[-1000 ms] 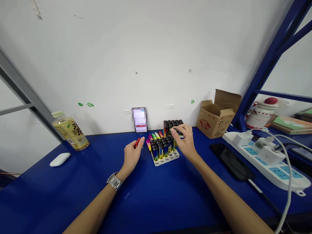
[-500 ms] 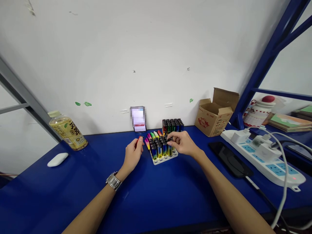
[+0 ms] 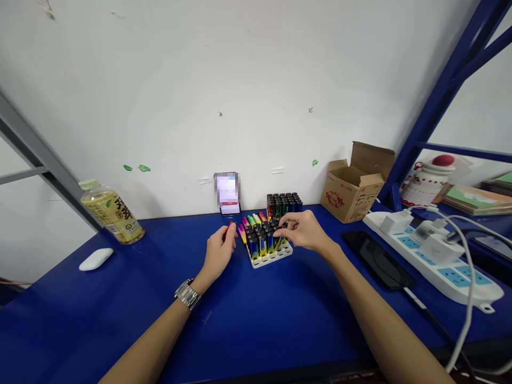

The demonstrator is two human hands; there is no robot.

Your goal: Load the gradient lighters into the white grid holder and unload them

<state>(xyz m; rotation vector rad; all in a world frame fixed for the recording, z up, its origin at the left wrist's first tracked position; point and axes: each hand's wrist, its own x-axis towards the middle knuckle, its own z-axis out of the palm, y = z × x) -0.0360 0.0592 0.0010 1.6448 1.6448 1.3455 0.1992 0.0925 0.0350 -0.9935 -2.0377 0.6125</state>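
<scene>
My right hand (image 3: 298, 229) is closed in a pinch on the top of a blue-and-yellow lighter (image 3: 279, 244), which leans in the front right of a white tray (image 3: 272, 260) with holes. Several black-topped lighters (image 3: 258, 241) stand upright in the tray, left of that hand. My left hand (image 3: 218, 249), left of the tray and apart from it, is closed around a small red object (image 3: 229, 229). Only its upper part shows, so its kind is unclear. Brightly coloured lighters (image 3: 254, 219) lie behind and left of the tray.
Another group of black-topped lighters (image 3: 284, 204) stands against the wall. Around the table are a phone (image 3: 229, 194), an open cardboard box (image 3: 348, 194), a black phone (image 3: 376, 258), a power strip (image 3: 432, 261), a drink bottle (image 3: 114, 210) and a white case (image 3: 96, 259).
The lighter under my right hand has gone from upright to tilted, its top leaning right. My right hand has moved slightly right; my left hand stays nearly still.
</scene>
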